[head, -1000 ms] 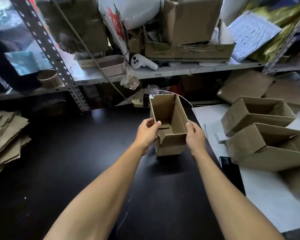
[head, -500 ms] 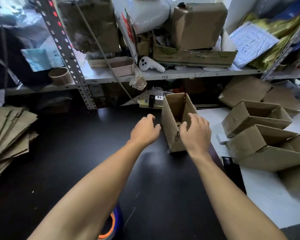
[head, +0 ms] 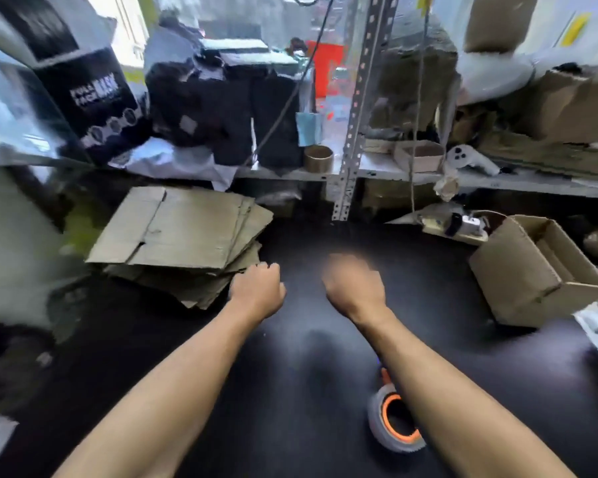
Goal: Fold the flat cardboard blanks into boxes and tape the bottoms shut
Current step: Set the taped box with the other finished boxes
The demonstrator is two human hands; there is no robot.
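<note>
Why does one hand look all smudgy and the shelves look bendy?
In the head view, the right hand is smeared by motion blur, so its fingers cannot be made out; the left hand by the stack of flat cardboard blanks is sharper. The wide-angle lens bows the shelf and stretches the edges. A soft glare patch shines on the black table.

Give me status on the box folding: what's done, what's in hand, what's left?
Done: one folded box lies on its side at the right of the black table, open end showing; its bottom can't be seen. In hand: nothing. The left hand is at the near corner of the stack of flat blanks; the right hand is blurred over bare table. Left: the whole stack. The tape roll sits under the right forearm.
</note>
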